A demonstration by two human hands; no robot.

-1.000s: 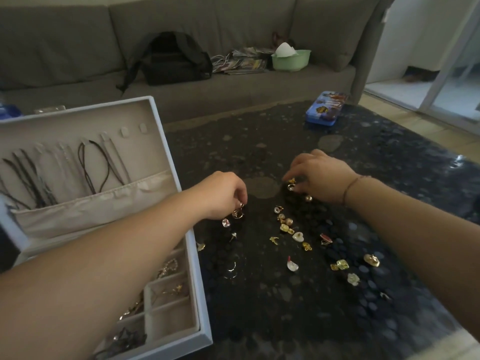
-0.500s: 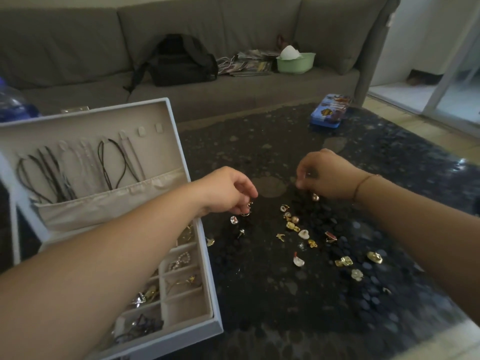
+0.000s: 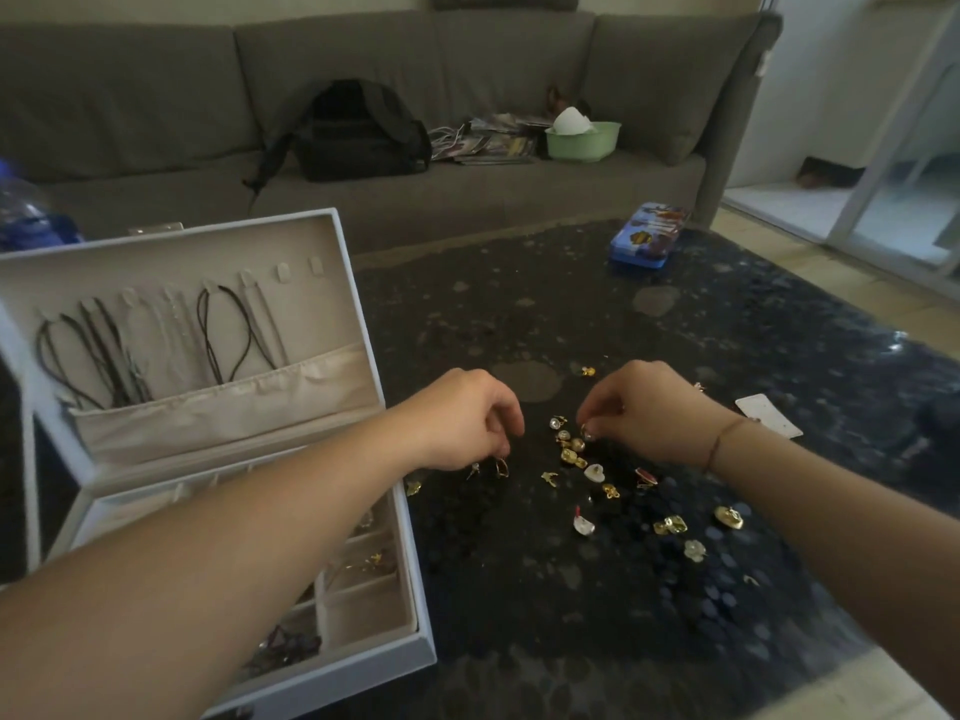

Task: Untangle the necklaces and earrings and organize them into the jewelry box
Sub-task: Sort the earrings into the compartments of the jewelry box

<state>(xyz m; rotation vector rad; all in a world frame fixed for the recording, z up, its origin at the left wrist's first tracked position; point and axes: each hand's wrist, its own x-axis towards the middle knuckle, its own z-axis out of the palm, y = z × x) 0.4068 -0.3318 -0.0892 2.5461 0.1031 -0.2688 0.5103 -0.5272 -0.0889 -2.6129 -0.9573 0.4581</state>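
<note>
An open white jewelry box [image 3: 332, 241] stands at the left on the dark table [image 3: 519, 641]. Black cord necklaces [image 3: 104, 350] hang in its lid, and small pieces lie in its tray compartments. Several gold and white earrings [image 3: 595, 472] are scattered on the table. My left hand [image 3: 462, 418] hovers just right of the box, fingers pinched on a gold hoop earring [image 3: 501, 466]. Above the top of the earring cluster, my right hand [image 3: 644, 413] pinches a small earring [image 3: 589, 433] at its fingertips.
A blue tin [image 3: 647, 233] sits at the table's far side and a white card [image 3: 769, 415] lies by my right wrist. A grey sofa behind holds a black backpack [image 3: 358, 132], papers and a green bowl [image 3: 584, 140]. A blue bottle [image 3: 26, 215] stands far left.
My right hand has lifted off the table with a small earring pinched in its fingers. My left hand still holds the gold hoop. The view has tilted up and shifted.
</note>
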